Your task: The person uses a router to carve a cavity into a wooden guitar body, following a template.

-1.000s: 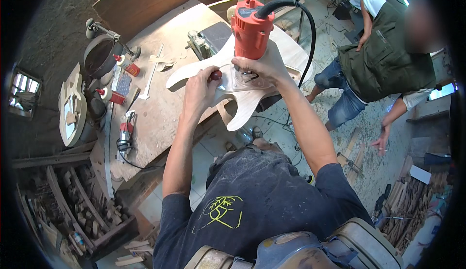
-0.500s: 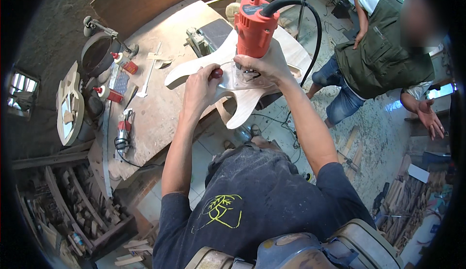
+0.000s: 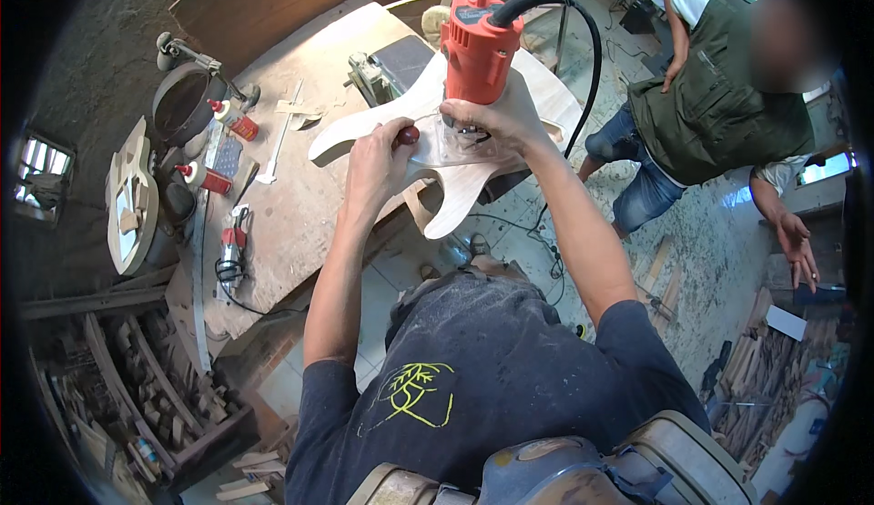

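A red trim router (image 3: 478,61) with a thick black cord stands upright on a pale wooden electric guitar body (image 3: 350,143) at the bench's edge. My right hand (image 3: 508,124) is wrapped round the lower part of its housing. On the left of the router's clear base plate (image 3: 435,144) is a dark red knob (image 3: 409,135). My left hand (image 3: 374,161) is closed round that knob, thumb and fingers against it. The router bit and the wood right under it are mostly hidden by the base and my right hand.
On the bench (image 3: 314,204) lie two red-and-white glue bottles (image 3: 238,122), a red-and-grey power tool (image 3: 233,248) and a long metal ruler (image 3: 199,286). Another guitar-shaped piece (image 3: 132,200) stands at far left. A person in a green vest (image 3: 719,113) stands at right; scrap wood fills the lower corners.
The bystander's lower hand has dropped and turned its fingers down. My hands and the router have stayed almost in place.
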The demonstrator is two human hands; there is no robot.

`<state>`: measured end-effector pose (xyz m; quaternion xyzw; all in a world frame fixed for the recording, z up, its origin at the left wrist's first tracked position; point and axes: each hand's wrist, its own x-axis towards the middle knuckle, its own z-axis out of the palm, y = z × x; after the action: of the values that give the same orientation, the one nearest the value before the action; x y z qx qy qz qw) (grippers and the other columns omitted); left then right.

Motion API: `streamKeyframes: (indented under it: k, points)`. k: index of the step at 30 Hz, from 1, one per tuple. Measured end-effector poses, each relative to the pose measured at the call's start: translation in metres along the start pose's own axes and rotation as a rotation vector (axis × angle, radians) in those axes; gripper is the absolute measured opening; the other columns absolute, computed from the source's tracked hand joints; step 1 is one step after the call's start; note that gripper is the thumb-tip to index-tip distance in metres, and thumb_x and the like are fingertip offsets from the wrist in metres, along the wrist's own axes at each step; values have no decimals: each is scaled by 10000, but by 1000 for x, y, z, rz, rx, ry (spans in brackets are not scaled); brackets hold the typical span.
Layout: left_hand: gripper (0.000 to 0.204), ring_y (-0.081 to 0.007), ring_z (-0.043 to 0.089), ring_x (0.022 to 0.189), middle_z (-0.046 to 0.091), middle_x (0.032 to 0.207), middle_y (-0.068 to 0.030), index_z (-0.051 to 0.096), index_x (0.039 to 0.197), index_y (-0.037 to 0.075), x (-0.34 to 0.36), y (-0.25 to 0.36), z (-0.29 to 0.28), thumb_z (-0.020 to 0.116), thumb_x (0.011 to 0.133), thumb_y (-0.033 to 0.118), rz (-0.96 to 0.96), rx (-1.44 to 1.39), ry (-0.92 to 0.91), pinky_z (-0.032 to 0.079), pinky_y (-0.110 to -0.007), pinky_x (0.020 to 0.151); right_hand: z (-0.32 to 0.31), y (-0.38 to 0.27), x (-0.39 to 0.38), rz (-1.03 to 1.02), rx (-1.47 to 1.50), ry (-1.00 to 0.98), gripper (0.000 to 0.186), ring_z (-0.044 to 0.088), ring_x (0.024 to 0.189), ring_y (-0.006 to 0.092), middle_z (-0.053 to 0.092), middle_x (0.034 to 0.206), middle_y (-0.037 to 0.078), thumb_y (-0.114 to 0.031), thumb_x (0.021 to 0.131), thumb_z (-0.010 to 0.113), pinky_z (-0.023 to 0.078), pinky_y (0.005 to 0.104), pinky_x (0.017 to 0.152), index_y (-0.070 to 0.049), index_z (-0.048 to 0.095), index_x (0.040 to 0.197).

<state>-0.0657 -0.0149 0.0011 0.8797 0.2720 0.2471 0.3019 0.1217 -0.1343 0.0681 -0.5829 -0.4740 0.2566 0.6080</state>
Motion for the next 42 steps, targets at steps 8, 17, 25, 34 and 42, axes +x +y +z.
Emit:
streamKeyframes:
  k: [8, 17, 25, 34, 42]
  points:
    - [289, -372, 725, 892, 729, 979, -208, 719, 1129, 51, 3, 2, 1, 701, 841, 62, 4, -79, 7, 562, -427, 802, -4, 9, 3, 14, 48, -17, 442, 682, 754, 131, 685, 953, 61, -127, 756, 861, 570, 277, 652, 16, 632, 1106]
    - [331, -364, 727, 909, 733, 1003, -206, 716, 1165, 54, 8, 0, 4, 712, 835, 76, -2, -52, -8, 560, -426, 817, -6, 8, 4, -2, 17, 6, 484, 681, 779, 131, 686, 957, 57, -166, 740, 873, 568, 286, 678, 12, 633, 1120]
    - [339, -303, 751, 865, 749, 871, -183, 694, 1265, 97, 26, -7, -22, 710, 933, 160, 43, -105, 410, 554, -396, 807, -40, -1, 52, -174, 225, 234, 477, 733, 869, 181, 735, 1024, 112, -216, 798, 841, 634, 320, 717, 28, 659, 1166]
    - [577, -339, 744, 927, 746, 991, -251, 715, 1209, -6, 31, -79, -47, 772, 862, 452, -148, 144, 15, 565, -415, 842, -74, -28, 51, -275, 133, 214, 438, 752, 836, 189, 744, 1031, 156, -230, 849, 812, 641, 287, 656, 48, 663, 1153]
    - [670, -348, 738, 919, 744, 985, -238, 716, 1129, -36, 22, -54, -53, 852, 757, 505, -203, 118, -136, 563, -425, 815, -91, -23, 47, -187, 50, 295, 435, 719, 735, 149, 736, 986, 118, -201, 798, 854, 630, 270, 623, 47, 679, 1108]
